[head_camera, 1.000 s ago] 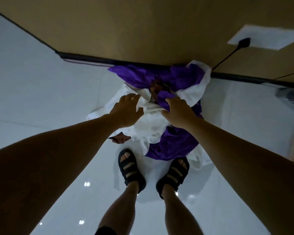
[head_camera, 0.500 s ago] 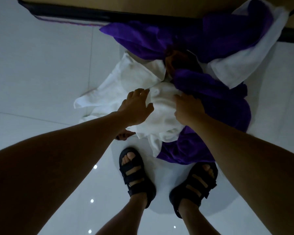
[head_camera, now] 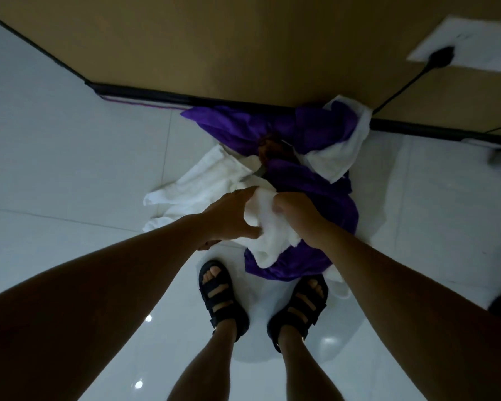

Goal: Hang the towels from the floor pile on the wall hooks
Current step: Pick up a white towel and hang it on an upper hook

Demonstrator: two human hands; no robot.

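The left hand (head_camera: pixel 229 219) and right hand (head_camera: pixel 300 219) are gripping one white towel (head_camera: pixel 268 227) — seemingly just starting. The pile (head_camera: pixel 310 183) is lying on the floor (head_camera: pixel 70 169), unhung.

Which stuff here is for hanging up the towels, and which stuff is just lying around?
For the job:
- the white towel, gripped by the left hand and the right hand
- the purple towels in the pile

Just lying about:
- the black plug and its cable
- the wall plate
- the sandals
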